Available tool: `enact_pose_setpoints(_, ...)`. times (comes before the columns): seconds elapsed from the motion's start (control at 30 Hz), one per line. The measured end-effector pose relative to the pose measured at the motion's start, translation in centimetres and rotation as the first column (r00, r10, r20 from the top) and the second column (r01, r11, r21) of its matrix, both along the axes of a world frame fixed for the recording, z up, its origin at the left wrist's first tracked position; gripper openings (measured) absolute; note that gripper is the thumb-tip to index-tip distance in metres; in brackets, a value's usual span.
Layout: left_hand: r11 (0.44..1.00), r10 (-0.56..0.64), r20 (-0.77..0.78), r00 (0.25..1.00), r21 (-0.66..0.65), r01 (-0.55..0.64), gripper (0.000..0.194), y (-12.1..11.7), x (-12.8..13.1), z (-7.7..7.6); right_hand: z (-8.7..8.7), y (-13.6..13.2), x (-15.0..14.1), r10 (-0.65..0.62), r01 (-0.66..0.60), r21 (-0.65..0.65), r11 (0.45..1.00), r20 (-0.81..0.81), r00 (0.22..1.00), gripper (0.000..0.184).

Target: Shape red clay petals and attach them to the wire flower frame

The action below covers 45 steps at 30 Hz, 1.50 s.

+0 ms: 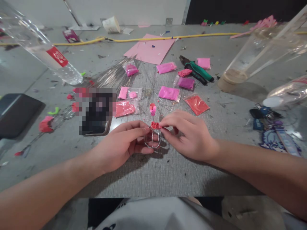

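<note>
In the middle of the head view, a small rounded frame of silver wire (153, 147) is gripped by my left hand (128, 137), its thumb against the frame's upper side and other fingers behind. Red clay (154, 125) covers the top of the frame. My right hand (192, 135) pinches the right end of this clay between thumb and fingertips, where a little pink shows. Just above, a small pink and red clay piece (153, 109) appears to stand on a thin wire. Part of the frame is hidden by my left fingers.
Bags of clay, such as a red one (197, 104) and a pink one (169, 93), lie beyond my hands. Green-handled pliers (198, 72), thin wires (114, 75) and a phone (98, 119) are around them. A bottle (57, 59) stands left, a plastic cup (233, 76) right.
</note>
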State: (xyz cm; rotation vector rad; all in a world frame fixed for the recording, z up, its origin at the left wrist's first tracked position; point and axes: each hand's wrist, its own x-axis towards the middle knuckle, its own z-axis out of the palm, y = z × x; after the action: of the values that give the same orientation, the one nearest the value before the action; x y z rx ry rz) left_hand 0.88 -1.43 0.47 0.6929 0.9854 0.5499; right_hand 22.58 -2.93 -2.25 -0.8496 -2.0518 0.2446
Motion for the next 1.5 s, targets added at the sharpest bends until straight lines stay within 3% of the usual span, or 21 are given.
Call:
enact_pose_setpoints(0.33,1.000,-0.013,0.025,1.000,-0.019,0.014,0.013,0.0,-0.2,0.2,0.2,0.1,0.3,0.084,-0.084,0.053,0.995,0.007,0.996,0.017)
enact_pose_setpoints(0.7,0.997,-0.043,-0.049,0.998,0.065,0.047,0.016,-0.1,-0.4,0.3,0.7,-0.8,0.1,-0.001,-0.024,-0.169,0.985,-0.148,0.989,0.009)
enact_pose_setpoints(0.93,0.997,-0.050,-0.046,0.998,0.059,0.053,0.017,-0.2,-0.3,0.5,0.4,-0.9,-0.2,-0.096,-0.006,-0.378,0.926,-0.252,0.963,0.008)
enact_pose_setpoints(1.1,0.999,-0.040,-0.037,0.999,0.036,0.041,0.018,-0.2,-0.4,0.3,0.3,-0.8,-0.5,-0.179,-0.084,-0.579,0.811,-0.383,0.906,0.015)
enact_pose_setpoints(1.23,0.997,-0.050,-0.041,0.998,0.048,0.052,0.017,-0.2,-0.5,0.3,0.5,-0.7,-0.7,-0.248,-0.299,-0.730,0.614,-0.539,0.805,0.027)
enact_pose_setpoints(1.37,0.995,-0.067,-0.022,0.998,0.076,0.069,0.017,-0.2,-0.6,0.5,0.7,-0.5,-0.8,-0.262,-0.476,-0.754,0.453,-0.622,0.738,0.033)
enact_pose_setpoints(1.5,0.994,-0.072,-0.006,0.997,0.082,0.073,0.018,-0.3,-0.4,0.7,0.7,-0.3,-0.8,-0.270,-0.583,-0.734,0.348,-0.674,0.687,0.030)
